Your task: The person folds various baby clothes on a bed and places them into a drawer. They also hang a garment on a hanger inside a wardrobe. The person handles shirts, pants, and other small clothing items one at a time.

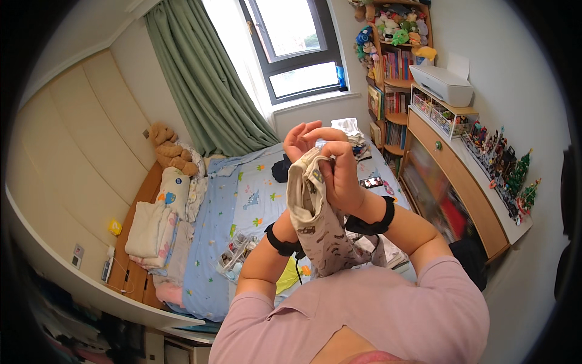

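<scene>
A pale printed cloth garment (pixel 327 245) hangs in front of my chest, its banded opening turned up towards the camera. My right hand (pixel 338 177) grips the edge of that opening with bent fingers. Behind the same edge, my left hand (pixel 300 139) is raised with curled fingers; the cloth and the other hand partly cover it, so its hold cannot be made out. Both wrists wear black straps. Beyond the hands, a stack of folded clothes (pixel 350 132) lies on the bed (pixel 250 200), and a dark bundled cloth (pixel 281 170) lies left of the hands.
On the bed are a phone (pixel 371 182), a clear divided organizer (pixel 234 255) and a yellow cloth (pixel 287 276). Folded bedding (pixel 148 232) and a plush toy (pixel 170 148) line the left side. A wooden cabinet (pixel 454 177) with a printer (pixel 443 84) stands at right, beside a bookshelf (pixel 398 83).
</scene>
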### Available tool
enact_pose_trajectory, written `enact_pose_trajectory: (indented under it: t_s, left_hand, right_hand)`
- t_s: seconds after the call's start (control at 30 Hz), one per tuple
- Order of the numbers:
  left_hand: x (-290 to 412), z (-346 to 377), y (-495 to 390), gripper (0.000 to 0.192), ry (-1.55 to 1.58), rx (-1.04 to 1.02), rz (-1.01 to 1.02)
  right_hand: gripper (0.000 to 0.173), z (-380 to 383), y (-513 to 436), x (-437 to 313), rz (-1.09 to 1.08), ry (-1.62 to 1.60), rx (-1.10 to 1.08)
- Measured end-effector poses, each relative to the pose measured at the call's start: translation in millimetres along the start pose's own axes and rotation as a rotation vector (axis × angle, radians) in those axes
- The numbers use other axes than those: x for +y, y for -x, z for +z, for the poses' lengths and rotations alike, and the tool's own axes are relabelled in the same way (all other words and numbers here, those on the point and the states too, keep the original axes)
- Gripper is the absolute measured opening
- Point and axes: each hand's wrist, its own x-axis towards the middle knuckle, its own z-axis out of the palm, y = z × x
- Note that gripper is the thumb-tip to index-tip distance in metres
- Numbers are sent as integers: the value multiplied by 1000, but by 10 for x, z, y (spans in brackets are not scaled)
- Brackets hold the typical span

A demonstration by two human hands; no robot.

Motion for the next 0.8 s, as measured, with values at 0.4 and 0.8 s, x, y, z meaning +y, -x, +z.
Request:
enact_pose_trajectory:
  t_s: [0.4,0.8]
  left_hand:
    - [-123,-599,-239,40,4,-547,-505]
    - [-572,-189,-173,15,-133,-839,-574]
  right_hand:
    - [12,-500,316,413,320,173,-161]
    - [12,-1219,591,312,626,24,-289]
